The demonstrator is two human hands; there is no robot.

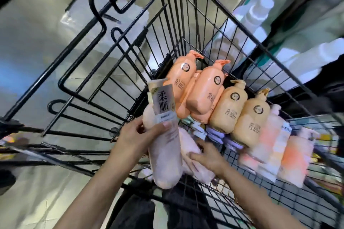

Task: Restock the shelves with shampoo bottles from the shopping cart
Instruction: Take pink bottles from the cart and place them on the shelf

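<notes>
Head view: left hand [134, 135] fingers grip a pale bottle [165, 147] over the wire cart [186, 24]; right hand [206, 156] seemingly clasps another.

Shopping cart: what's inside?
Orange pump bottles and tan ones lie side by side in the cart. Paler bottles right are blurred. Flat packs show beneath; anything deeper is covered.

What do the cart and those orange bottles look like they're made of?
The cart looks like metal wire with a glossy black coating: thin rigid bars, welded crossings, bright glints. The orange bottles look like smooth, opaque plastic with a soft sheen, printed lettering and moulded pump tops. The pale bottle in the left hand seems plastic too, with a paper-like label, though blur leaves that uncertain.
</notes>
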